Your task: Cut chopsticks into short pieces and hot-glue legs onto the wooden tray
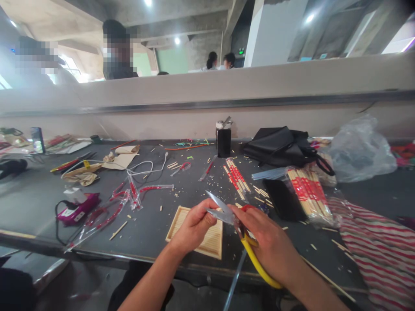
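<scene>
My right hand (264, 235) is wrapped round yellow-handled scissors (223, 214), whose blades are parted and point left. Close to the blades, my left hand (197, 222) is closed with thumb and fingers pinched together; what it holds, if anything, is too small to make out. Under my left hand lies a shallow wooden tray (214, 249) built from thin sticks, partly covered by the hand. A long translucent strip (235, 278) slants down below my right hand past the table's front edge; its upper end is hidden.
Stick bundles with red bands (236, 178) and a wrapped pack of sticks (309, 194) lie right, near a black phone (283, 201) and striped cloth (382, 246). Behind stand a dark bottle (223, 142) and black bag (280, 144). Plastic wrappers (134, 192) and a purple power strip (78, 210) are left.
</scene>
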The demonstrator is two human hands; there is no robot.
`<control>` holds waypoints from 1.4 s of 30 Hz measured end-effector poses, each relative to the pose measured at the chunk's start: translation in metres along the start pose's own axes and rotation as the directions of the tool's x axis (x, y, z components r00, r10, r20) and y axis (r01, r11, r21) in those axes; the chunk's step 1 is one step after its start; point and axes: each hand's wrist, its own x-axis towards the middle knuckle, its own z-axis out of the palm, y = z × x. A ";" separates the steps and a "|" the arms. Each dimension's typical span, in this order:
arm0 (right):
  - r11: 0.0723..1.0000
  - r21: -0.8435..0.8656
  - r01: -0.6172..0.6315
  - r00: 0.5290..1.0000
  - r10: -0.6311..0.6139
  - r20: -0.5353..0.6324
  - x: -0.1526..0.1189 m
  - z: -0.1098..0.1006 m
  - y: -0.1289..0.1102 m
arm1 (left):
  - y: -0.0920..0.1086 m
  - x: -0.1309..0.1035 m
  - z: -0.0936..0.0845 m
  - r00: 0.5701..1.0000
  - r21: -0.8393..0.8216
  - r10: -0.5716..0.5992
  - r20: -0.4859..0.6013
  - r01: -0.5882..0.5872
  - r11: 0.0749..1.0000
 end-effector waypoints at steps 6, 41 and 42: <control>0.999 0.035 -0.013 1.000 0.013 0.005 -0.001 0.000 -0.004 | 0.005 -0.002 0.002 0.999 0.088 0.036 0.003 -0.036 0.995; 0.971 0.218 -0.101 0.933 0.169 -0.319 0.014 -0.003 0.018 | -0.004 0.004 0.010 0.988 -0.383 -0.135 0.074 0.153 0.911; 0.970 0.226 -0.084 0.945 0.149 -0.291 0.013 -0.003 0.017 | -0.003 0.005 0.010 0.985 -0.403 -0.149 0.087 0.172 0.899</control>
